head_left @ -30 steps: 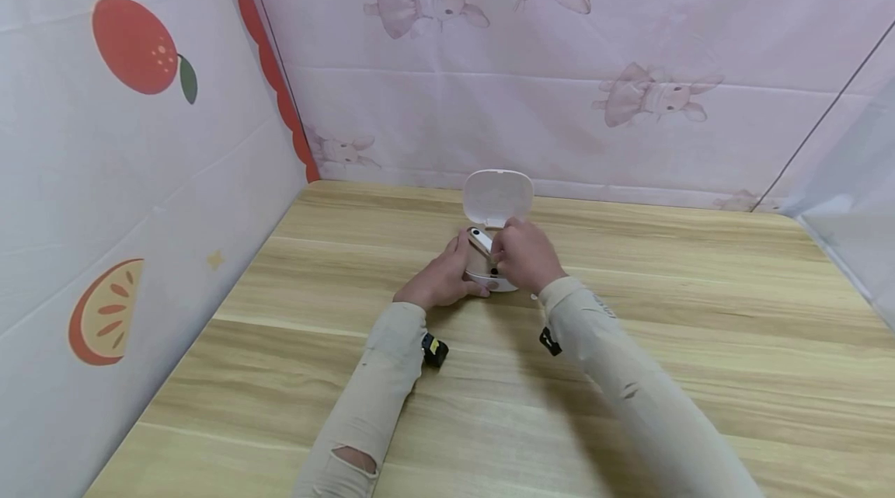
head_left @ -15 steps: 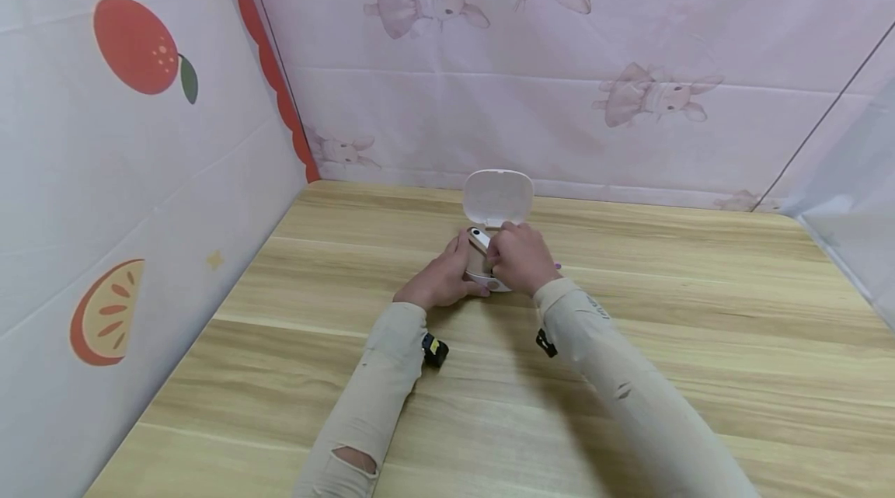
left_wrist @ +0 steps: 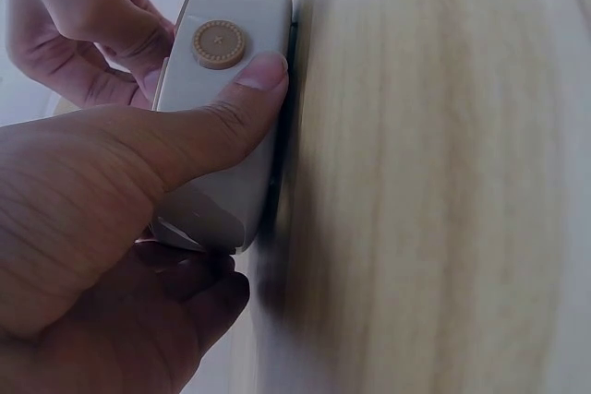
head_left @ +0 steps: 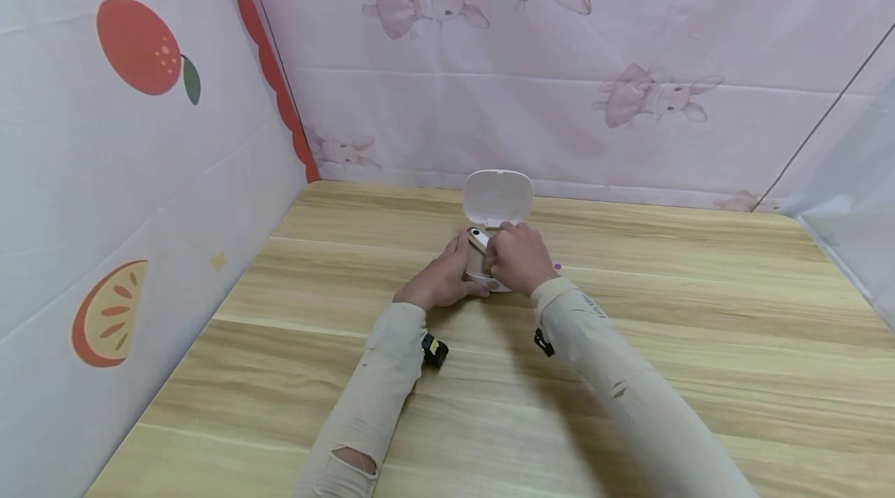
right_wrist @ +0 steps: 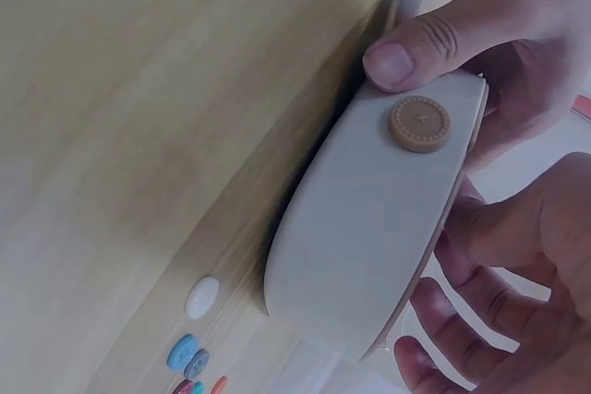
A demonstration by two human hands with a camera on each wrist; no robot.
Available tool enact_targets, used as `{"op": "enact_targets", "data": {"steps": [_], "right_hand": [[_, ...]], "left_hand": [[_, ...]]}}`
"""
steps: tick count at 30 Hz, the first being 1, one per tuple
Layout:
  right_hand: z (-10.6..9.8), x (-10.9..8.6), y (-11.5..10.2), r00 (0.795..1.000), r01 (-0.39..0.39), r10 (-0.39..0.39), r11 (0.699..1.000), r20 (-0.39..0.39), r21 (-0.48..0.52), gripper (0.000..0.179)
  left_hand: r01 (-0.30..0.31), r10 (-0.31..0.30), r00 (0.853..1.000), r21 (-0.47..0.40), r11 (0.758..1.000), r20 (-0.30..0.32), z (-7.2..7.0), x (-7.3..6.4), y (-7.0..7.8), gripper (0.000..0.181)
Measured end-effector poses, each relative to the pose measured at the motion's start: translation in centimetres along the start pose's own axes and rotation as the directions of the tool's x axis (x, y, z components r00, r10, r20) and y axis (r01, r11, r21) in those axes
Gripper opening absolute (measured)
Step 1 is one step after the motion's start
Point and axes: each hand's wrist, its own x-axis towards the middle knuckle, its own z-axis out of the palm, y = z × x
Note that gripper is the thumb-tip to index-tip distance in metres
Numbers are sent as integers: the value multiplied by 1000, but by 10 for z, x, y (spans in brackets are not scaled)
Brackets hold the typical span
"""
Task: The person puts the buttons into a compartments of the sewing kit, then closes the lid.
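A white rounded box (right_wrist: pixel 351 219) with a brown, button-shaped knob (right_wrist: pixel 420 122) on its front stands on the table, its lid (head_left: pixel 498 196) raised at the back. My left hand (head_left: pixel 440 274) grips the box at its left, thumb (left_wrist: pixel 263 73) pressed on the front wall below the knob and fingers round the side. Over the box's inside is my right hand (head_left: pixel 520 257), fingers bent and thumb near the index finger at the rim. What those fingertips touch or hold is hidden. Beside them in the box lies a slim white piece (head_left: pixel 479 235) with a black dot.
Several small coloured discs like buttons lie on the table right of the box, among them a white one (right_wrist: pixel 202 297) and a blue one (right_wrist: pixel 183 352). The wooden table (head_left: pixel 315 249) meets patterned cloth walls (head_left: pixel 419 117) at the back and left.
My right hand has shifted slightly left over the box, and a purple spot on the table has come into sight beside it. The left hand and the box have stayed put.
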Motion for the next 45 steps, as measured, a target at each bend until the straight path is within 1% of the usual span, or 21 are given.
{"op": "enact_targets", "data": {"steps": [6,14,26,31,38,45], "right_hand": [[-1,0,-1,1000,-3,3,1000,0,-1,20],[2,1,-2,1000,4,-5,1000,-13,-22,16],[0,2,-5,1000,-2,3,999,25,-35,16],[1,3,-4,1000,6,-5,999,26,-47,17],[3,3,-3,1000,-6,7,999,30,-52,15],[4,3,-3,999,-18,21,997,43,-78,18]], "left_hand": [[-10,10,1000,-1,1000,-1,0,0,-1,114],[-4,4,1000,14,1000,-6,-1,-1,0,113],[12,-12,1000,8,1000,3,-2,-2,1,115],[12,-12,1000,14,1000,5,-2,-3,1,115],[7,-7,1000,13,1000,6,-2,-2,1,115],[-6,6,1000,1,1000,2,0,-3,0,116]]}}
